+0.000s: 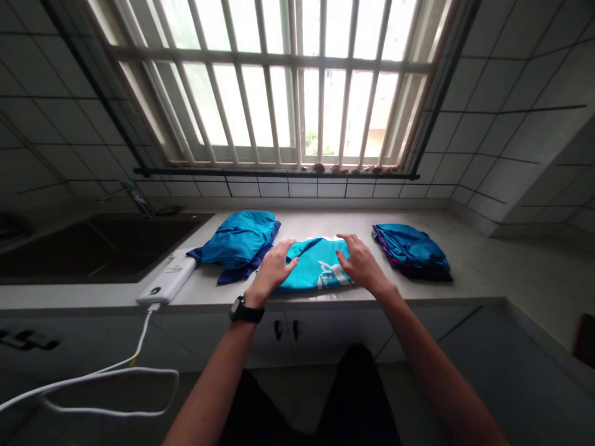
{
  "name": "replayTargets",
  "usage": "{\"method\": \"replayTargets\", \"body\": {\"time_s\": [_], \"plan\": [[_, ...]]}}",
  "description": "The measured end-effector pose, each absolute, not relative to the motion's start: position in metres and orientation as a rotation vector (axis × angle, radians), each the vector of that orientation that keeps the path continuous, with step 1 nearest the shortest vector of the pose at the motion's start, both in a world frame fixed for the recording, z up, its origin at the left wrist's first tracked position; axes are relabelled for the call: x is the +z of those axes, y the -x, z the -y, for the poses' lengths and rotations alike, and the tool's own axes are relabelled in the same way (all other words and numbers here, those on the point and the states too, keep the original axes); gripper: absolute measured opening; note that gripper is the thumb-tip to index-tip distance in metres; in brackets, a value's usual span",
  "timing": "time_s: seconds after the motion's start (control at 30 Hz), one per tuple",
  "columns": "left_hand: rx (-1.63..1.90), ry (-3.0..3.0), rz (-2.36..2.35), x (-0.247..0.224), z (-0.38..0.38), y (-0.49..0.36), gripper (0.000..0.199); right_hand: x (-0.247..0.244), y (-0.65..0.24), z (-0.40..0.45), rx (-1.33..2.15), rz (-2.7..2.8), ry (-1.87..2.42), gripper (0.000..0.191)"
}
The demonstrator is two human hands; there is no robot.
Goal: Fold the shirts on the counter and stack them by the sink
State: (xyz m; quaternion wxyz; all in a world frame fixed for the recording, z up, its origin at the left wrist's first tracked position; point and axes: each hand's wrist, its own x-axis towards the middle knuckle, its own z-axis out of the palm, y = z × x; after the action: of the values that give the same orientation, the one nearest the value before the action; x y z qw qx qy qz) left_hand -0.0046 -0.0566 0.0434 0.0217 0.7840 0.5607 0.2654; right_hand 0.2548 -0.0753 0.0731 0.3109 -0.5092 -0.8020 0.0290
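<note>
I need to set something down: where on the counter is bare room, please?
Right of the rightmost stack; also behind the turquoise cloth, before the tiled wall. Crowded: between sink and cloth, holding white device and blue pile.

- Bright turquoise cloth (309, 263), smooth and slightly shiny, with white lettering (338, 271) toward its right end.
- Folded into a flattish bundle, longer from side to side; a darker blue crease runs along its far left part.
- Lies flat on the pale worktop (325, 222), near the front edge.
</note>
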Motion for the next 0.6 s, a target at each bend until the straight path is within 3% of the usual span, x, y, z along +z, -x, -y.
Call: {"method": "replayTargets", "body": {"time_s": [0.2, 0.5, 0.6], "plan": [[0.355, -2.489, -1.769, 0.009, 0.059, -0.002, 0.052, 0.005, -0.240, 0.078, 0.136, 2.331, 1.722, 0.053], [0.516, -2.302, -2.283, 0.047, 0.024, 0.009, 0.051, -0.014, -0.238, 0.083, 0.001, 2.269, 1.716, 0.055], [0.557, -2.469, -2.098, 0.045, 0.029, 0.015, 0.051, -0.013, -0.237, 0.085, 0.004, 2.270, 1.717, 0.055]]}}
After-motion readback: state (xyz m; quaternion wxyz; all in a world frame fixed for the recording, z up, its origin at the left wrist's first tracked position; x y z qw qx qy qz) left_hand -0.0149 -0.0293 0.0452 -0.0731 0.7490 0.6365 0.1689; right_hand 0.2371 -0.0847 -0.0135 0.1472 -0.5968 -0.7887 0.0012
